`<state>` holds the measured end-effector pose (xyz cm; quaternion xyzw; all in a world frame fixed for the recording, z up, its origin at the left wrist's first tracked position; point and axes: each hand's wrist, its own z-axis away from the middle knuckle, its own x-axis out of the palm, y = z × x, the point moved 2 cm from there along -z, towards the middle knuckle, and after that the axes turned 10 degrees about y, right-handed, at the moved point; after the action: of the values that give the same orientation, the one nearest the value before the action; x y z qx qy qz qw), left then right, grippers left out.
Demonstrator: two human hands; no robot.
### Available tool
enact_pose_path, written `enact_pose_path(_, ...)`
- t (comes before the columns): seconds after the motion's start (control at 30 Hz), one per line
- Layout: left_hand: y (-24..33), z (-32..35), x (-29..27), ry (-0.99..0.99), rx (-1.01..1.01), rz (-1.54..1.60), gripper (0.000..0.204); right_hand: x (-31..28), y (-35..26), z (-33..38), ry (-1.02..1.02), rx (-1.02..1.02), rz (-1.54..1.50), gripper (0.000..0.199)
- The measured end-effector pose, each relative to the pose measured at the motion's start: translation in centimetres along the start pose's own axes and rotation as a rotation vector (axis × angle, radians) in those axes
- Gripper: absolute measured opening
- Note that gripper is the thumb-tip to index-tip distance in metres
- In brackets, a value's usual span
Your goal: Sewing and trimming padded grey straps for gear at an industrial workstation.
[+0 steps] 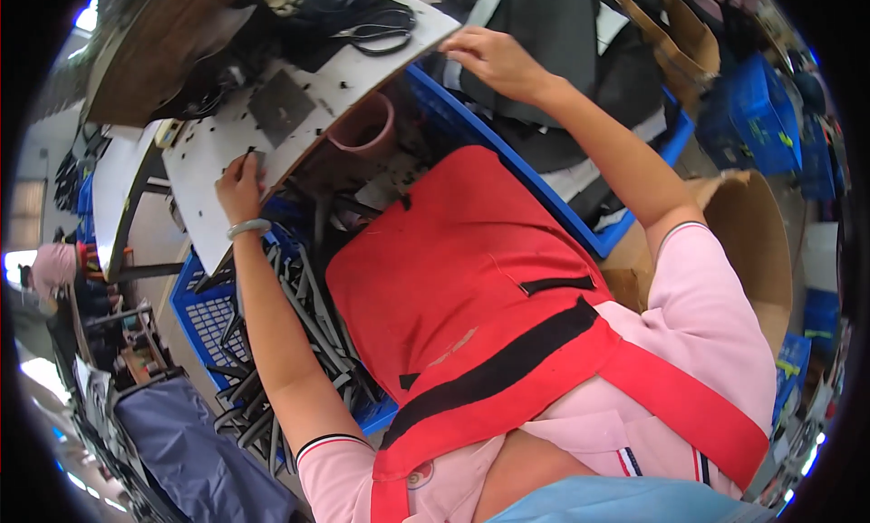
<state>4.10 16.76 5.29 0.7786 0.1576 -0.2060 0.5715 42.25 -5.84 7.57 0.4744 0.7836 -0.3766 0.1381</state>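
Pinching a small, flat dark-grey piece, material unclear, over the white tabletop: left hand clamped on it. Probably light, bendable; hold by edge. Right hand at tabletop corner, can't tell if gripping.

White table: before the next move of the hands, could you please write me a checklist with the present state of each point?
1. Left hand over the white table: ok.
2. Small grey piece at the left fingertips: ok; how firmly it is held, cannot tell.
3. Right hand free of any object: cannot tell, the fingertips by the table's corner are unclear.
4. Tabletop free of scraps: not ok, small black bits lie scattered.
5. Pink bucket below the table's edge: ok.
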Motion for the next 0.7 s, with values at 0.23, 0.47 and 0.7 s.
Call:
enact_pose_path(0.23, 0.3, 0.5, -0.2, 0.012, 0.044, -0.041, 0.027, 11.0, 3.9, -11.1, -0.281, 0.186, 0.470, 0.036)
enact_pose_path(0.47, 0.8, 0.4, -0.8, -0.046, -0.082, 0.112, 0.028, 8.9, 4.5, -12.0, -0.203, 0.194, 0.615, 0.041)
enact_pose_path(0.7, 3.8, 3.4, -0.9, -0.244, -0.163, 0.449, 0.027, 8.0, -4.4, -1.8, -0.353, 0.784, -0.489, 0.028)
